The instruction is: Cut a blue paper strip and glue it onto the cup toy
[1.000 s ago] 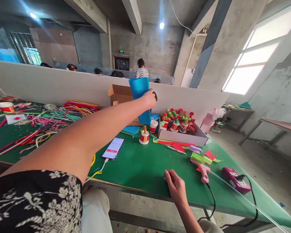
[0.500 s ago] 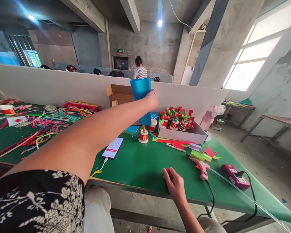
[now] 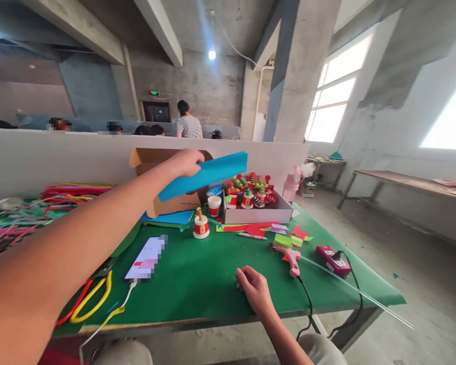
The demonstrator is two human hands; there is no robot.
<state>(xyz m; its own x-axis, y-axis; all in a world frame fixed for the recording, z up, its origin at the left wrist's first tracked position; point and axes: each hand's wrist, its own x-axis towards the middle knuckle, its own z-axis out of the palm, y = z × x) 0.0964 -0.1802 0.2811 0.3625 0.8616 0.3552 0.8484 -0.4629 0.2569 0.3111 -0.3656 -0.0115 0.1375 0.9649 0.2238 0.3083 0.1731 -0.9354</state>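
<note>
Green-covered table (image 3: pixel 197 284), white upright partition (image 3: pixel 79 157) along back edge. Left hand (image 3: pixel 189 162) grips long blue paper-like sheet (image 3: pixel 216 173) aloft near back edge; long axis slants left-right, right end higher. Right hand (image 3: pixel 253 288), loosely curled, nothing visible held, rests by front edge, farther from sheet.

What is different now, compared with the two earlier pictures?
The left hand, still gripping the blue sheet, has moved left, in front of the cardboard box. The sheet has swung from upright to a shallow slant. The camera has turned right. The right hand, glue gun and cup figure stay as before.
</note>
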